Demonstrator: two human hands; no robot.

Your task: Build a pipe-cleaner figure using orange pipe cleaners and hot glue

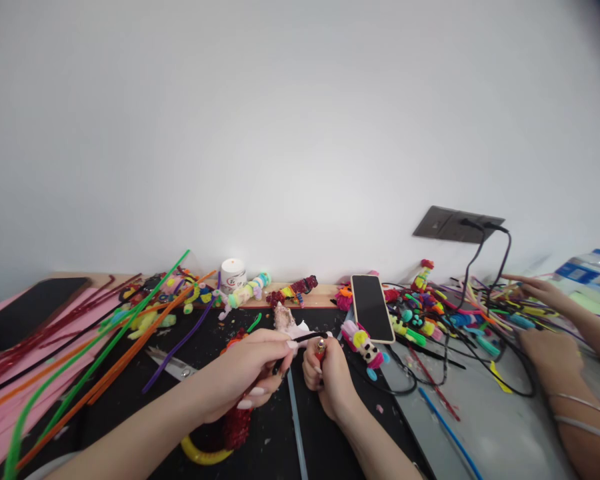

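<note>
My left hand (pixel 250 373) is closed, thumb and fingers pinching a black pipe cleaner (pixel 310 337). The pipe cleaner's end reaches across to my right hand (pixel 330 377). That hand makes a fist around a lighter (pixel 321 348), whose metal top and a bit of red body show above the fingers. Both hands are held close together over a black mat (pixel 340 427). Below my left hand is a dark red fuzzy piece (pixel 237 427) beside a yellow curved piece (pixel 203 455). A clear glue stick (pixel 296 427) lies between my forearms.
Scissors (pixel 173 363) lie left, among long green pipe cleaners (pixel 75 363). A phone (pixel 373 308) leans at the back near a pink-and-white pipe cleaner figure (pixel 364 343). Black cables (pixel 473 263) run from a wall socket (pixel 437 223). Another person's hands (pixel 553 353) work at right.
</note>
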